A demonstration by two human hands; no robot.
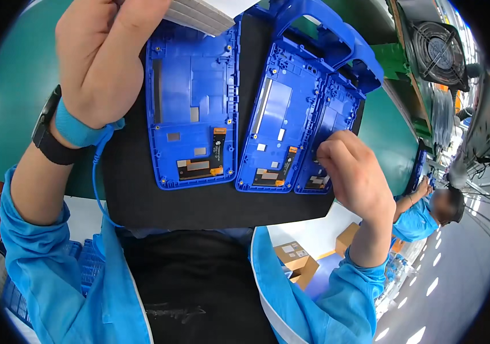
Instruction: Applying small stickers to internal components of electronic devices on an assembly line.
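Observation:
Three blue plastic housings lie side by side on a black mat: a left housing (179,103), a middle housing (282,109) and a right housing (342,109). Each has a dark flex circuit with orange ends near its lower end. At the upper left, my left hand (104,57) is closed on the edge of a white sheet bearing grey strips (202,16), above the left housing; its fingertips are partly cut off by the picture's edge. My right hand (357,169) is pinched over the right housing's lower part, and whatever its fingertips hold is hidden.
Blue handle-like frames (319,28) rise at the housings' far end. The black mat (228,212) lies on a green table (13,109). A blue cord (97,178) runs from my left wristband. Far right are a fan (437,51) and another person (420,215); below, a cardboard box (299,261).

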